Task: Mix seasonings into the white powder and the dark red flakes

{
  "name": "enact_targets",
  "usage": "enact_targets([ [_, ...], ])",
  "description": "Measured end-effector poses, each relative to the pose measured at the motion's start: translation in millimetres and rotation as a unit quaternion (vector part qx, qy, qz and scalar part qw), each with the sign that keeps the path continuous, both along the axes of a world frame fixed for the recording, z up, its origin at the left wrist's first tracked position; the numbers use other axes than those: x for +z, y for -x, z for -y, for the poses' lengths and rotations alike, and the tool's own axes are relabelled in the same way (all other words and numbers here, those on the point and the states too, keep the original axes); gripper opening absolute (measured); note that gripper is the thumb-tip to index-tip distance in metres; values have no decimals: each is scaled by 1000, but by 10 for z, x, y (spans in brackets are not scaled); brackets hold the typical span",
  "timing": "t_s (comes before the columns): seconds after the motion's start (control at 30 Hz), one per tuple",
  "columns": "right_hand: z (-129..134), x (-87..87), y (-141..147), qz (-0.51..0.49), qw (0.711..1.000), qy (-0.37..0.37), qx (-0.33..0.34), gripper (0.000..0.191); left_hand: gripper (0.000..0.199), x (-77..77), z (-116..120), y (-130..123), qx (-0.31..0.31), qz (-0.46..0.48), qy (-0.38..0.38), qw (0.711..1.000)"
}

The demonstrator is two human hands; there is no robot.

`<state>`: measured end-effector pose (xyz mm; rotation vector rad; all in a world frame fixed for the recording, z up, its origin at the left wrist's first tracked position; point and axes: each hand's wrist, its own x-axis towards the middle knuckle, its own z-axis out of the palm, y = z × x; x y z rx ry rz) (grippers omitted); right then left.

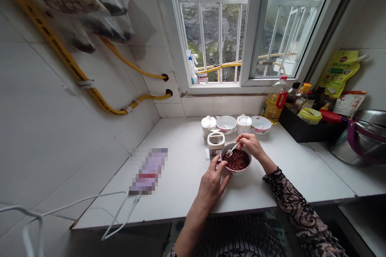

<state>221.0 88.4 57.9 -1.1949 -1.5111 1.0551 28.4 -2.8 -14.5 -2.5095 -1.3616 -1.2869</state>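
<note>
My left hand (212,180) grips the near left side of a small bowl (241,170), thumb and fingers against its rim. Dark red dried flakes (240,161), like crushed chili, fill much of the bowl. Between the closed fingers of my right hand (252,145) is a small white plastic spoon (233,149). Its scoop hangs over the flakes, and whether it touches them I cannot tell. Just behind the bowl stands an open-lidded seasoning jar (215,151) with dark contents. Two more white seasoning jars, one on the left (208,129) and one on the right (243,128), stand farther back.
Two patterned bowls, left (226,129) and right (261,130), sit by the wall. An oil bottle (273,106) stands beside a black box (297,127) of condiments. At right is a metal pot (366,138). A blurred purple object (149,172) with a white cable lies left.
</note>
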Motion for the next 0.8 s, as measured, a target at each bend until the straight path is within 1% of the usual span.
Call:
enact_targets([
  [0.13, -11, 23, -5, -38, 999, 18, -3, 15, 33, 3, -2, -3, 0, 1, -2, 1000],
  [0.27, -6, 22, 0, -31, 999, 14, -5, 16, 34, -9, -7, -5, 2, 0, 0, 1000],
  [0.37, 6, 12, 7, 3, 1000, -4, -8, 17, 34, -28, -12, -7, 5, 1, -1, 1000],
  [0.5, 32, -3, 25, 97, 993, -55, -36, 20, 35, -39, -15, -9, 9, 0, 2, 1000],
  [0.57, 37, -10, 28, 114, 990, -67, -38, 21, 35, -32, -12, -8, 8, 0, 6, 1000],
  [0.8, 14, -17, 4, 74, 995, -58, -30, 20, 34, -25, -7, -10, 5, -1, -2, 1000],
])
